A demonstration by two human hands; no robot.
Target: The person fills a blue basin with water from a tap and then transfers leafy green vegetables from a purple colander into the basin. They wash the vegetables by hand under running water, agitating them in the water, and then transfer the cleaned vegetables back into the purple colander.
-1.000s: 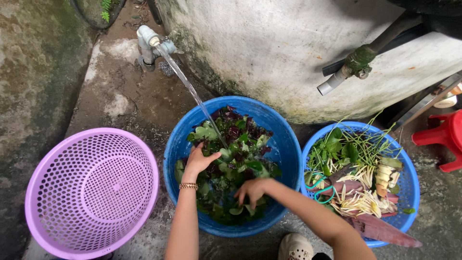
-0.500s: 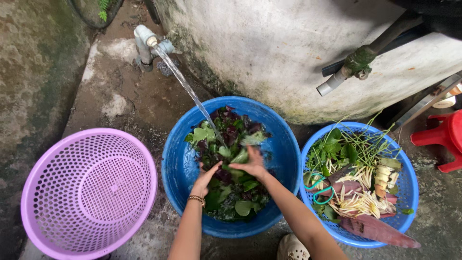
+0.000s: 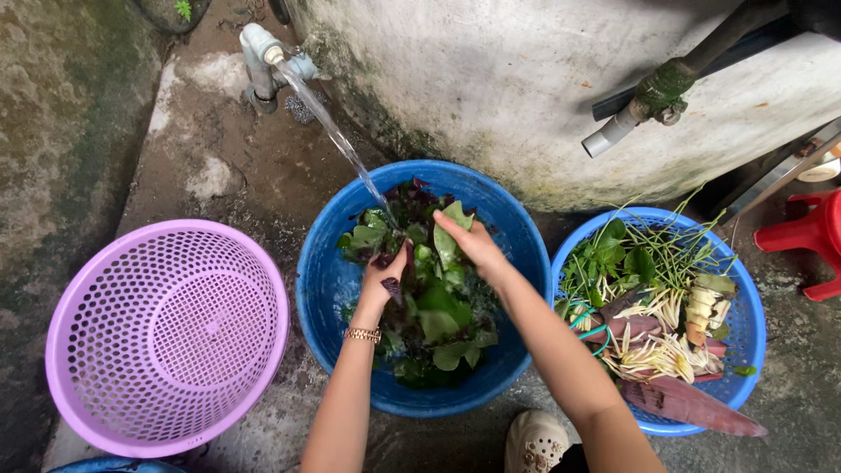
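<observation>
Colander [image 3: 166,337] in lilac plastic sat empty at the left, beside the blue basin [image 3: 326,280] of leaves [image 3: 438,324] under the tap's [image 3: 263,54] stream. Water could overflow if it ran on. Left hand [image 3: 383,282] pinched dark leaves in half-curled fingers; right hand [image 3: 469,243] cupped a green leaf loosely. Right, another basin [image 3: 745,342] held cut vegetables.

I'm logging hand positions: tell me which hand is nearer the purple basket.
Left. The left hand is in the blue basin beside the purple basket; the right hand is farther across the basin.
</observation>
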